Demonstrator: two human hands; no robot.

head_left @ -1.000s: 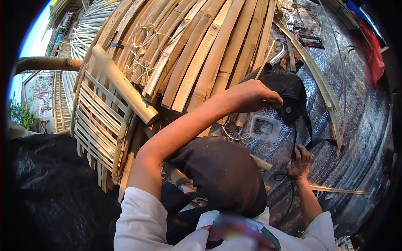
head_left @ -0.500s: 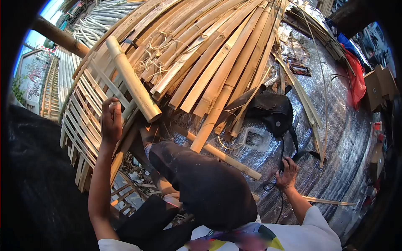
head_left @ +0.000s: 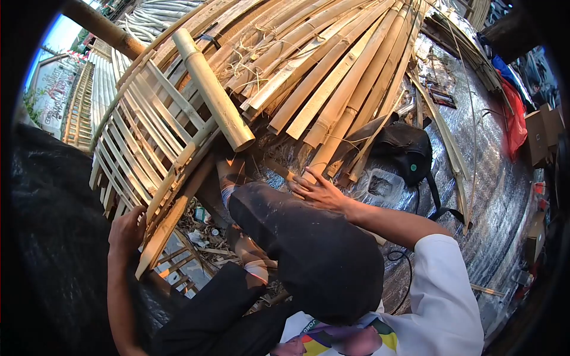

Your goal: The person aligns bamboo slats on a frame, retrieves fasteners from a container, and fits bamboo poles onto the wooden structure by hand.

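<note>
Moved off the floor (head_left: 496, 204), our right hand (head_left: 320, 193) spreads by a bamboo strip (head_left: 328, 149), likely for bracing, while our left hand (head_left: 127, 230) curls at the lattice panel (head_left: 142, 160), grip unclear.

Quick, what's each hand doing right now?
Left hand: curled beside the slatted panel; grip unclear.
Right hand: open, spread near the bamboo strips.

Strips (head_left: 332, 89) lie beyond my right fingers (head_left: 301, 185), tub (head_left: 397, 188) and bag (head_left: 411, 153) to their right; rack (head_left: 155, 133) beyond my left fingers (head_left: 139, 215).
</note>
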